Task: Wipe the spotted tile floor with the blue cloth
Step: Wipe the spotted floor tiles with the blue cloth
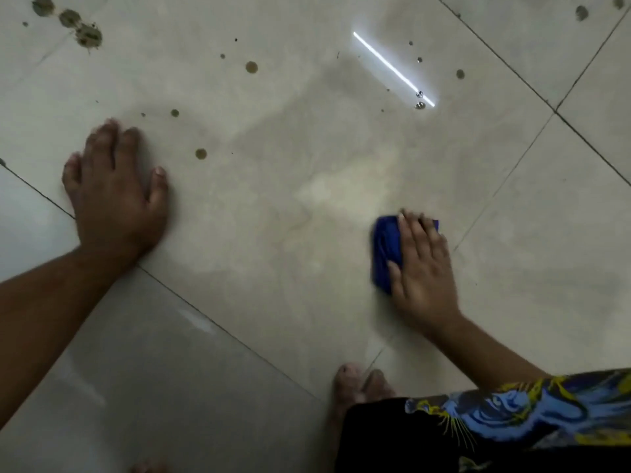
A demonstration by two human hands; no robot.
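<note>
A folded blue cloth (384, 247) lies on the beige tile floor (273, 206) at the right of centre. My right hand (421, 271) lies flat on top of it, fingers spread, pressing it to the tile. My left hand (114, 196) rests palm down on the bare floor at the left, holding nothing. Brown spots (251, 67) dot the tile beyond both hands, with larger dark blotches (88, 35) at the far left corner and small droplets (460, 74) at the upper right.
Dark grout lines (556, 110) cross the floor diagonally. A bright strip of reflected light (392, 68) shows on the tile ahead. My bare toes (362, 387) and a dark patterned garment (512, 421) fill the lower right.
</note>
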